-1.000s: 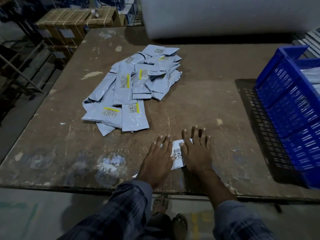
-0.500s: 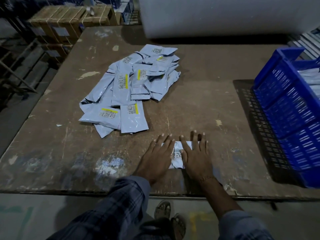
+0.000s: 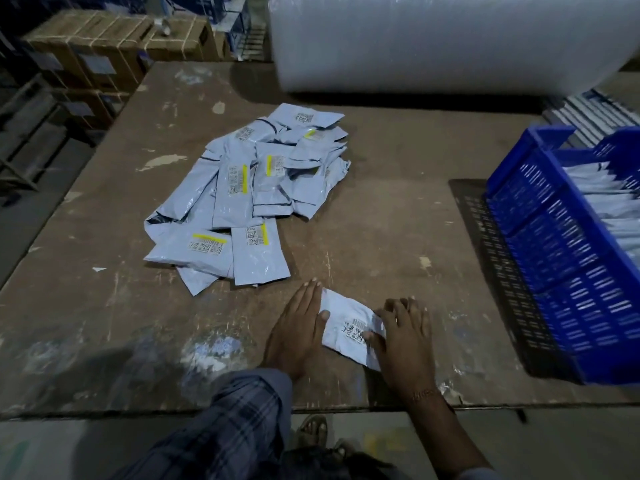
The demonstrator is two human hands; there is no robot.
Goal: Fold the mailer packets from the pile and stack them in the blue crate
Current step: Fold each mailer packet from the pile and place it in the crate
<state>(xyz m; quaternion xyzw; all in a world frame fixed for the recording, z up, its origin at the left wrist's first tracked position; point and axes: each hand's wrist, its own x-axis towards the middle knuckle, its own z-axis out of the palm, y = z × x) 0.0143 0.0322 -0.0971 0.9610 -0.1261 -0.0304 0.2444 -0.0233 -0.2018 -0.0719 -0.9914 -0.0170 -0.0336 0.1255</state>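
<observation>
So I've got one mailer packet (image 3: 349, 323) flat on the table (image 3: 398, 216), near the front edge and just on my side of the pile (image 3: 256, 188). My left hand (image 3: 298, 327) lies flat with the fingers straight and close together, palm down on the wood right against the packet's left end, thumb tip resting on it. My right hand (image 3: 405, 337) is on the packet's right end, fingers bent over that edge and the thumb underneath or against it near the barcode label, so it looks like a pinch on that end, though the blur makes the exact finger placement hard to read. The packet sits tilted, its far-left corner pointing back toward the pile.

The pile itself is a loose heap of grey-blue packets, overlapping every which way, several showing barcode labels with a yellow strip. It's a little beyond and to the left of the packet I'm holding, not touching it.

The blue crate (image 3: 554, 258) is well to the right of the pile, at the table's right side, with pale packets already inside. Behind the pile there's a big roll of bubble wrap (image 3: 433, 43), and strapped cardboard boxes (image 3: 104, 46) off beyond the pile's left.
</observation>
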